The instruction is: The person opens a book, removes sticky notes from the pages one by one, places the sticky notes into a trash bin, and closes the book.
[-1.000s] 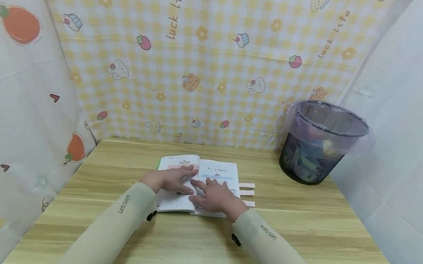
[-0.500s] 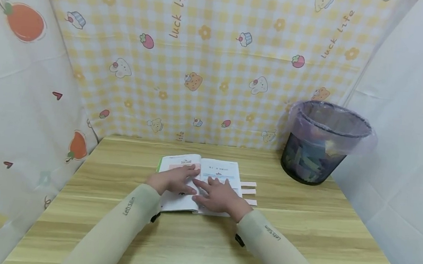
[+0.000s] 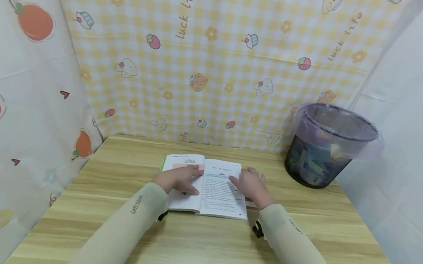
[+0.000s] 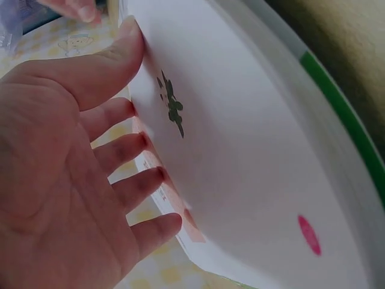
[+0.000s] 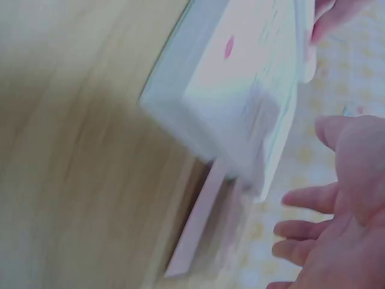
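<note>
Open book (image 3: 207, 185) lies flat on the wooden surface (image 3: 201, 244), near its middle, spine running away from the person. Left page shows a pink band near the top; right page carries a blue heading band and printed text. A green cover edge shows along the book's left side.

Left hand (image 3: 179, 178): rests palm down on the left page, fingers straight and reaching toward the gutter. Grip released; the fingers lie flat on paper and curl round nothing. In the left wrist view the same hand (image 4: 72, 162) lies with the thumb along the page edge and four fingers spread against the sheet; a small dark plant print and a red oval mark show on that page.

Right hand (image 3: 250, 185): sits at the right edge of the right page, fingers relaxed and slightly bent, over the page margin. Grip released, nothing held. In the right wrist view this hand (image 5: 337, 211) appears open beside the book's edge; the frame is blurred, so I cannot tell whether the fingertips touch the page.

Paper strips (image 5: 201, 229): pale, lying on the surface just beside the book's right edge, mostly hidden under the right hand in the head view.

Waste bin (image 3: 327, 146): dark, lined with a clear bag, holding coloured scraps; stands at the far right of the surface, well apart from the book.

Backdrop: yellow checked cloth (image 3: 217, 65) with cartoon prints behind the surface.
</note>
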Tool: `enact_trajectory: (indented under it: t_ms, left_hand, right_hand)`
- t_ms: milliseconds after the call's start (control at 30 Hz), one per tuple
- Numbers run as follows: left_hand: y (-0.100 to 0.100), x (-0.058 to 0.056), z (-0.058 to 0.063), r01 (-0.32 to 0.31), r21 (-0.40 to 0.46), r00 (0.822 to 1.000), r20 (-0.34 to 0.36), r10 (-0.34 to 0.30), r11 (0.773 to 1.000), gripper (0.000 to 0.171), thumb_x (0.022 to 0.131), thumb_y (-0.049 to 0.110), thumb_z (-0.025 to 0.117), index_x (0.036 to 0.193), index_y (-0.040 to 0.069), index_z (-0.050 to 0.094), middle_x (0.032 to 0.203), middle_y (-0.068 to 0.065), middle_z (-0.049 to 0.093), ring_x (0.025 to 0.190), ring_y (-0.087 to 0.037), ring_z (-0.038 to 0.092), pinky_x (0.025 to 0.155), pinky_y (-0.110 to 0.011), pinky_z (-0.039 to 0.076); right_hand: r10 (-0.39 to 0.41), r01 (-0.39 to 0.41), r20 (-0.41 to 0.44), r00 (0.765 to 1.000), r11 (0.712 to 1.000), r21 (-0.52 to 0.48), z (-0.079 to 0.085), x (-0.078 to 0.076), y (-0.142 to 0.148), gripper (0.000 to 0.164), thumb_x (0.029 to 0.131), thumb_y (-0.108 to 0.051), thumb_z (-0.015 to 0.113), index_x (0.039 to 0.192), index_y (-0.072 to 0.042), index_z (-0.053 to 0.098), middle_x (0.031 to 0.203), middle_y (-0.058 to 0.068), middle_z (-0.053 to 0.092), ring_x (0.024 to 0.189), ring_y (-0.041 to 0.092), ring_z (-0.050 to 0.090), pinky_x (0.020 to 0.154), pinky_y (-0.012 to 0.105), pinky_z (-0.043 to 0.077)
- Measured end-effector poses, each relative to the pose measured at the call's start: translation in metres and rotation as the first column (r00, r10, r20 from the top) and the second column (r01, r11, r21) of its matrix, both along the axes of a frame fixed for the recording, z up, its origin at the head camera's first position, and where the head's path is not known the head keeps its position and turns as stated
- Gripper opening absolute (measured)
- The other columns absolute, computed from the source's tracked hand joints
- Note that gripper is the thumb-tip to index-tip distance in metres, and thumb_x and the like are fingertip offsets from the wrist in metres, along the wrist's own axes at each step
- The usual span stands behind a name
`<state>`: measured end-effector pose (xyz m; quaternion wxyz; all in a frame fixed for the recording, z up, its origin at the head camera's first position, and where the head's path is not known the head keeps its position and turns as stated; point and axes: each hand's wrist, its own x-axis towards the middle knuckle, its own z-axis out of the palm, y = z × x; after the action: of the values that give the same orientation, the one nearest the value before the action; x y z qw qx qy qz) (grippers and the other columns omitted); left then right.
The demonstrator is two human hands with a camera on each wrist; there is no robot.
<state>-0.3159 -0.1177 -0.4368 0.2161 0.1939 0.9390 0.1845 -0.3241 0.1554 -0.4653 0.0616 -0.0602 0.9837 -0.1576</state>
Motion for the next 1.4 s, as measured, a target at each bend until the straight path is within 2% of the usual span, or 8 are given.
enact_trajectory:
  t_ms: [167, 267, 467, 667, 833, 1100, 1233, 1400]
  left_hand:
    - [0.004, -0.001, -0.001, 0.012, -0.032, 1.000, -0.012, -0.012, 0.999, 0.081, 0.102, 0.034, 0.080, 0.171, 0.016, 0.041, 0.184, -0.011, 0.023, 0.172, -0.034, 0.020, 0.140, -0.053, 0.019]
    - [0.007, -0.002, 0.000, 0.016, -0.046, 1.000, -0.022, -0.017, 0.999, 0.081, 0.102, 0.035, 0.080, 0.170, 0.016, 0.042, 0.184, -0.010, 0.024, 0.172, -0.034, 0.021, 0.140, -0.052, 0.019]
    - [0.011, -0.002, 0.000, 0.005, -0.052, 1.000, -0.021, -0.006, 0.999, 0.082, 0.100, 0.034, 0.082, 0.170, 0.016, 0.043, 0.183, -0.011, 0.026, 0.171, -0.035, 0.022, 0.140, -0.053, 0.019]
    - [0.011, -0.002, -0.003, -0.004, -0.053, 1.000, -0.024, 0.003, 0.999, 0.082, 0.099, 0.035, 0.083, 0.169, 0.016, 0.044, 0.183, -0.011, 0.027, 0.170, -0.036, 0.024, 0.140, -0.053, 0.020]
    - [0.011, -0.002, -0.003, -0.002, -0.048, 1.000, -0.025, 0.001, 0.999, 0.082, 0.100, 0.035, 0.083, 0.169, 0.016, 0.044, 0.183, -0.011, 0.027, 0.171, -0.036, 0.023, 0.140, -0.054, 0.020]
    - [0.009, -0.002, -0.003, -0.001, -0.047, 1.000, -0.029, 0.000, 0.999, 0.081, 0.100, 0.034, 0.082, 0.169, 0.016, 0.044, 0.183, -0.012, 0.028, 0.170, -0.036, 0.024, 0.140, -0.053, 0.021]
    - [0.009, 0.000, -0.002, -0.012, -0.029, 1.000, -0.016, 0.012, 1.000, 0.081, 0.100, 0.033, 0.083, 0.169, 0.016, 0.045, 0.183, -0.012, 0.027, 0.170, -0.037, 0.024, 0.140, -0.054, 0.021]
    - [0.009, 0.001, 0.000, -0.006, -0.033, 1.000, -0.018, 0.005, 0.999, 0.082, 0.100, 0.034, 0.083, 0.169, 0.015, 0.044, 0.183, -0.013, 0.027, 0.170, -0.038, 0.024, 0.139, -0.054, 0.022]
  right_hand:
    - [-0.040, 0.036, 0.071, 0.997, 0.998, 0.048, -0.008, -0.003, 0.009, 0.071, 0.109, -0.062, 0.058, 0.118, 0.005, 0.076, 0.166, 0.030, 0.048, 0.167, 0.043, 0.028, 0.133, 0.078, 0.008]
    - [-0.030, 0.028, 0.085, 0.996, 0.999, 0.016, -0.013, -0.003, 0.011, 0.065, 0.108, -0.061, 0.062, 0.104, 0.002, 0.076, 0.165, 0.031, 0.049, 0.165, 0.044, 0.029, 0.133, 0.078, 0.004]
    - [-0.023, 0.024, 0.065, 0.998, 1.000, -0.011, -0.020, -0.002, 0.013, 0.077, 0.106, -0.058, 0.066, 0.139, 0.013, 0.065, 0.166, 0.032, 0.047, 0.163, 0.046, 0.033, 0.133, 0.077, 0.006]
    - [-0.033, 0.033, 0.042, 0.999, 0.999, -0.002, -0.012, 0.000, 0.009, 0.080, 0.109, -0.053, 0.062, 0.151, 0.014, 0.055, 0.169, 0.032, 0.043, 0.163, 0.046, 0.034, 0.135, 0.075, 0.011]
    - [-0.039, 0.039, 0.001, 0.999, 0.999, -0.020, 0.003, 0.002, 0.002, 0.072, 0.115, -0.052, 0.048, 0.152, 0.009, 0.058, 0.170, 0.029, 0.045, 0.163, 0.045, 0.035, 0.135, 0.074, 0.012]
    - [-0.003, 0.003, 0.019, 1.000, 0.999, -0.038, 0.020, 0.000, 0.005, 0.082, 0.118, -0.058, 0.023, 0.148, 0.005, 0.065, 0.174, 0.028, 0.039, 0.168, 0.049, 0.023, 0.132, 0.079, -0.003]
    - [0.015, -0.015, 0.098, 0.995, 1.000, 0.002, 0.019, 0.000, 0.007, 0.084, 0.116, -0.061, 0.024, 0.152, 0.004, 0.061, 0.176, 0.029, 0.034, 0.168, 0.053, 0.016, 0.133, 0.078, -0.003]
    - [0.040, -0.037, 0.118, 0.992, 0.999, -0.027, 0.014, 0.001, 0.006, 0.081, 0.116, -0.060, 0.029, 0.153, 0.007, 0.057, 0.170, 0.029, 0.044, 0.166, 0.049, 0.028, 0.133, 0.079, 0.003]
